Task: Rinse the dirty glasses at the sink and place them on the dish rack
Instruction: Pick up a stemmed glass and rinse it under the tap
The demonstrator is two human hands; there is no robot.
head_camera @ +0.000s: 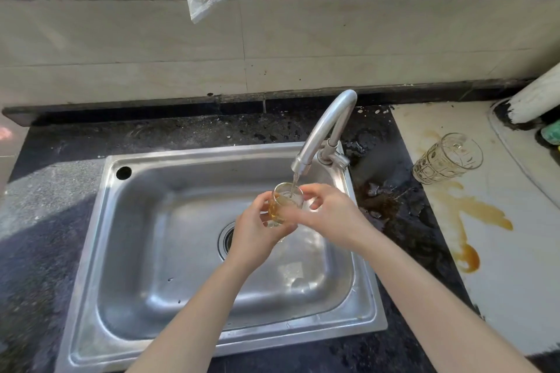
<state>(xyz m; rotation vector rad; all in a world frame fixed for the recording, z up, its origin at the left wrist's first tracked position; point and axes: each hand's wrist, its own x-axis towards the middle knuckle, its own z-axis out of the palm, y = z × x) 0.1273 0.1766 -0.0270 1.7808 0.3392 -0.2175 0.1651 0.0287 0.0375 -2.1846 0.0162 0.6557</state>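
Glass (286,203) of amber liquid is filling under the tap (325,127) near the sink's (169,154) right edge. Left hand (253,236) is gripping it; right hand (330,215) seems to be pinching its rim.

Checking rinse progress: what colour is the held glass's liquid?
Amber liquid in the glass; head view.

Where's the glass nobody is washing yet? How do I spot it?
Start at the steel sink and look right, onto the pale counter with the brown spill. The patterned glass sits alone; unlike the glass under the faucet, no hand holds it.
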